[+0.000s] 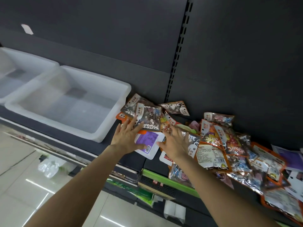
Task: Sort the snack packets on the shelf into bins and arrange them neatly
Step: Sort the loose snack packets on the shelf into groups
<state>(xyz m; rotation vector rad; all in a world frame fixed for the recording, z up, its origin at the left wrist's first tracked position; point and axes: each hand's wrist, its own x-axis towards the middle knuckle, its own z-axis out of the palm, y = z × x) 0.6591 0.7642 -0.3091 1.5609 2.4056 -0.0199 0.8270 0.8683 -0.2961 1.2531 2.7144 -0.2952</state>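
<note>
Several snack packets (213, 145) lie in a loose heap along the dark shelf (98, 145), from the centre to the right edge. A clear "MOSAIC" packet (147, 117) of small candies sits at the heap's left end, above a white and purple packet (150, 141). My left hand (127, 136) lies with straight spread fingers, its fingertips touching the clear packet and its thumb over the white and purple one. My right hand (176, 143) reaches with spread fingers over packets in the middle of the heap. Two white bins (114, 115) stand to the left.
The second white bin (29, 63) stands behind and left of the first, and nothing shows inside either. A slotted upright (177, 51) runs up the dark back panel. Below the shelf are a green price rail (168, 181), lower goods and a shiny tiled floor (24, 177).
</note>
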